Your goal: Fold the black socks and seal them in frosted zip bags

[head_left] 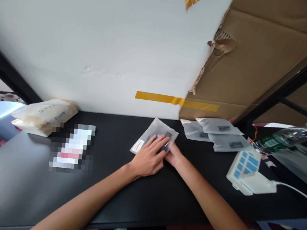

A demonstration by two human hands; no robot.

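Observation:
A frosted plastic bag (149, 132) with a white label and a dark printed patch is tilted above the black table, in the middle of the view. My left hand (149, 156) lies flat across its front, fingers stretched out and slightly apart. My right hand (173, 155) grips the bag at its lower right edge; most of its fingers are hidden behind the bag and my left hand. What is inside the bag, I cannot make out. To the right, several similar frosted bags (220, 128) lie overlapping on the table.
On the right stand a white device with blue buttons (244, 167) and its cable, and a plastic bottle (284, 140) lying tilted. At left are a paper package (45, 115), a pixelated flat item (74, 147) and a blue stool (1, 113). A white wall and cardboard (256, 60) rise behind.

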